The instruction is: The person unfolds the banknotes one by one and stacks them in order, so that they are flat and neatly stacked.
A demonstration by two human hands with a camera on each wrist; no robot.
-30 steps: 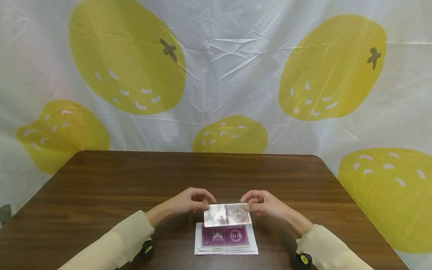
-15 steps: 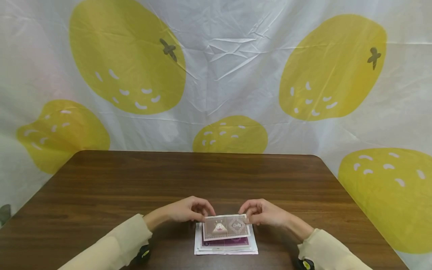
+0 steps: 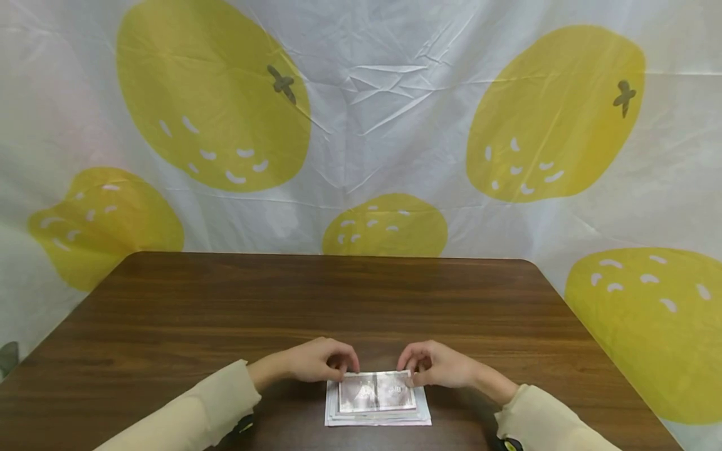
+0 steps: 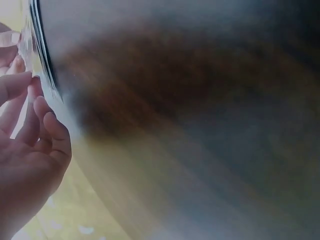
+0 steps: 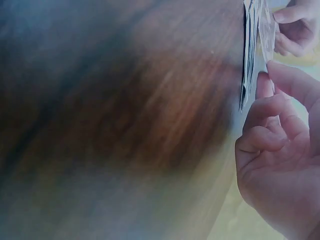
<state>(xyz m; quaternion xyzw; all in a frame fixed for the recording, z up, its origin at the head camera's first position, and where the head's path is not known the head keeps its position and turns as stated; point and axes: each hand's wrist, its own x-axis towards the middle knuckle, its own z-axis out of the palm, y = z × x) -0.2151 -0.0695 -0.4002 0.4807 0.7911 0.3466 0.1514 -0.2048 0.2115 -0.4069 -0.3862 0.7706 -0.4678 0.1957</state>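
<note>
A brownish banknote [image 3: 376, 393] lies over a stack of paper notes [image 3: 333, 416], its top edge slightly raised. My left hand [image 3: 317, 359] pinches its far left corner between thumb and fingers, and my right hand [image 3: 442, 364] pinches the far right corner. In the right wrist view the banknote [image 5: 267, 35] stands a little apart from the layered stack [image 5: 249, 55], held by the thumb and a finger of the right hand [image 5: 285, 150]. The left wrist view shows the left hand [image 4: 35, 145] at the stack's edge, with the note only partly visible there.
The stack rests on a dark brown wooden table [image 3: 271, 294], near its front side. Behind the table hangs a white cloth [image 3: 389, 144] printed with large yellow fruit. Both forearms wear cream sleeves [image 3: 192, 407].
Both hands have come down and nearer with the brownish banknote. It now covers the purple note that showed on top of the stack before.
</note>
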